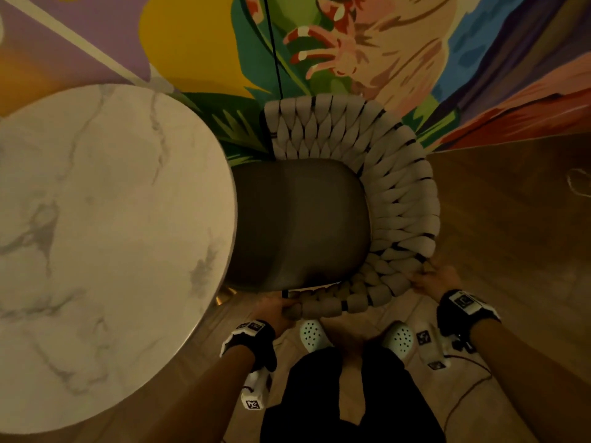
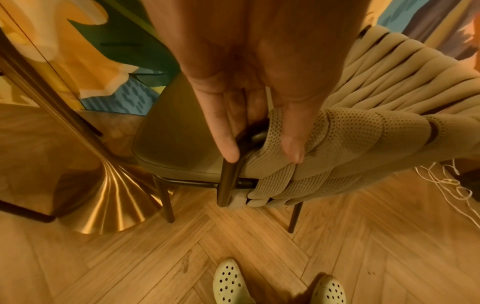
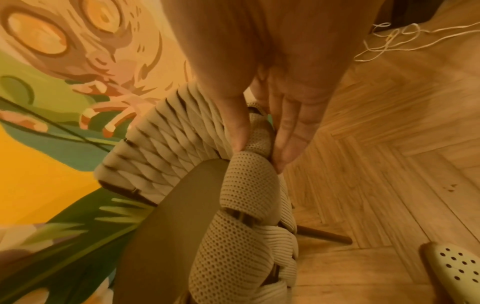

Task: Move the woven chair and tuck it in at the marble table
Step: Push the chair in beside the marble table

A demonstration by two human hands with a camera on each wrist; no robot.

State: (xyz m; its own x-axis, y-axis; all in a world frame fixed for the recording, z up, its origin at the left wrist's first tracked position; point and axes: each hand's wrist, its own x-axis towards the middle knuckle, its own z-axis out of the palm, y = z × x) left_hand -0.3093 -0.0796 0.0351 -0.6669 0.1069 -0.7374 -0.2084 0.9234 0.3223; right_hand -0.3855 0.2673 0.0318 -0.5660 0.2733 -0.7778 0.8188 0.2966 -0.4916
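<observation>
Nearest to me are my own feet in pale perforated clogs (image 1: 311, 334), planted on the herringbone wood floor (image 2: 259, 246) just behind the chair.

My left hand (image 1: 277, 310) grips the near end of the woven chair (image 1: 358, 193) where the backrest frame ends. In the left wrist view the thumb and fingers (image 2: 226, 142) are curled round the dark metal upright and the first knitted wrap. My right hand (image 1: 433, 281) holds the curved back rim further round; in the right wrist view the thumb and fingers (image 3: 288, 142) pinch one woven band between them. Both hands are therefore closed on the chair, neither free.

The chair stands on the floor beside the marble table (image 1: 105, 251), its open front facing the table. From the head view the front edge of the grey seat pad (image 1: 297, 225) lies at or slightly beneath the table's round rim; I cannot tell how far it runs under. The left wrist view shows the table's fluted brass base (image 2: 116, 195) near the chair's front leg (image 2: 166, 201).

Beyond the chair is a painted mural wall (image 1: 351, 43), and a loose pale cord (image 3: 389, 41) lies on the floor to the right.

My judgement: the move is largely done and the chair is aligned. What remains is, at most, a short final push toward the pedestal, and then release.
</observation>
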